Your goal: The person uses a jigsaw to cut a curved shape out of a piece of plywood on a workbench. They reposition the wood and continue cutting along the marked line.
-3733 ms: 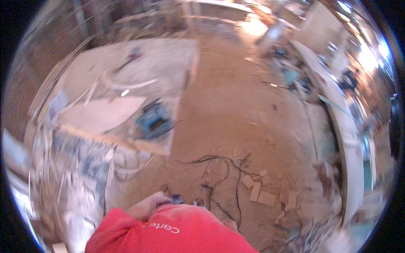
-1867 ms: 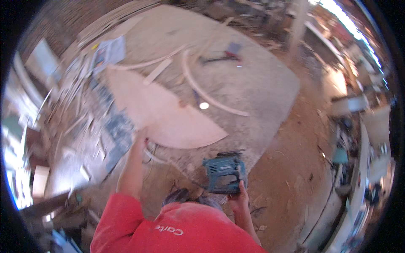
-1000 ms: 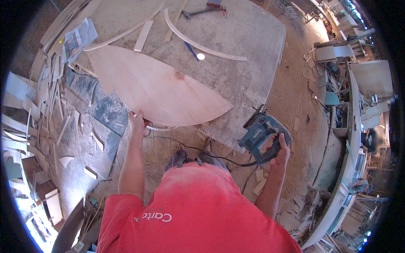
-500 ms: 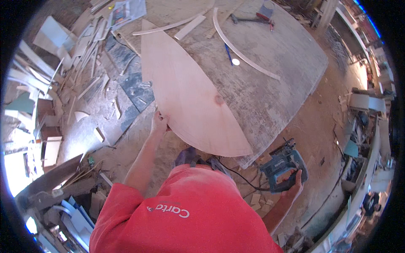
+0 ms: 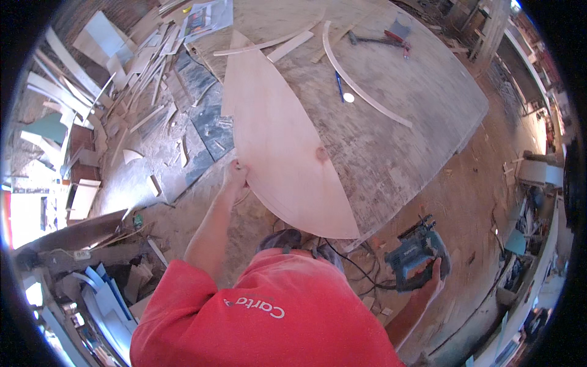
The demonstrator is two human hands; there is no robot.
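A pale curved plywood panel, pointed at its far end, lies across the worktable with its near edge overhanging toward me. My left hand is closed on the panel's left edge, fingers partly hidden. At the lower right, off the table, my right hand grips the handle of a teal and black jigsaw. The tool hangs in the air, apart from the panel, its black cord looping left toward my body.
On the worktable lie a thin curved wood strip, a blue pen, a white disc and a hammer. Wood offcuts pile up at left. Scrap lines the right wall.
The panel has turned slightly clockwise on the table, its near right corner shifting toward me. My left hand keeps its hold, and the jigsaw stays in my right hand. The view has shifted a little.
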